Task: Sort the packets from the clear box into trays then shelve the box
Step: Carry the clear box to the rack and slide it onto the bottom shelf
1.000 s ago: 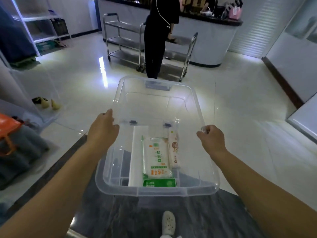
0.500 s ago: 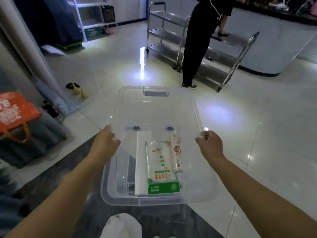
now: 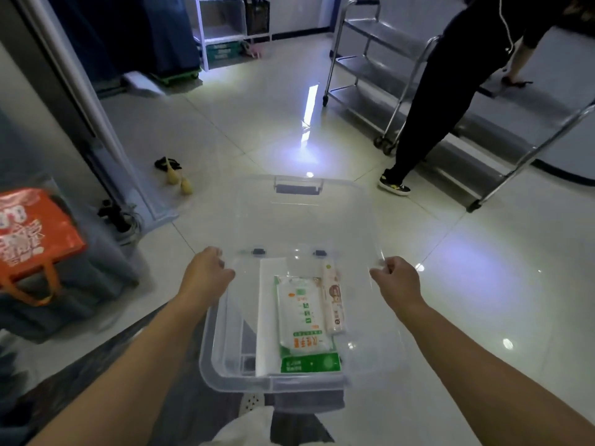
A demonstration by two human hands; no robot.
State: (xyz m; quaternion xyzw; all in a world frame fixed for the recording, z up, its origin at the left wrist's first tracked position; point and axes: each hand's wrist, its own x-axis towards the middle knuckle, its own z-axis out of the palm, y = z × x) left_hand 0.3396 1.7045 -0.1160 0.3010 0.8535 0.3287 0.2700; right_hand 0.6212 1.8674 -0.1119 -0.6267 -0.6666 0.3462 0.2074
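Observation:
I carry a clear plastic box [image 3: 225,375] in front of me, above the floor. My left hand [image 3: 206,272] grips its left rim and my right hand [image 3: 394,280] grips its right rim. Inside lie a green-and-white packet [image 3: 304,323], a slim white packet [image 3: 333,304] to its right, and a flat white sheet or packet [image 3: 267,313] to its left. The box's far wall carries a grey handle [image 3: 297,188].
A person in black [image 3: 450,91] stands ahead right at a steel trolley [image 3: 363,69]. An orange bag [image 3: 29,233] rests on grey bundles at left. Slippers [image 3: 175,175] lie by a pillar. White shelving [image 3: 222,30] stands far back. A dark mat [image 3: 199,413] is underfoot.
The view has swung left and down: the person and trolley slid to the right, the orange bag and shelving came further into view. Both hands still hold the box.

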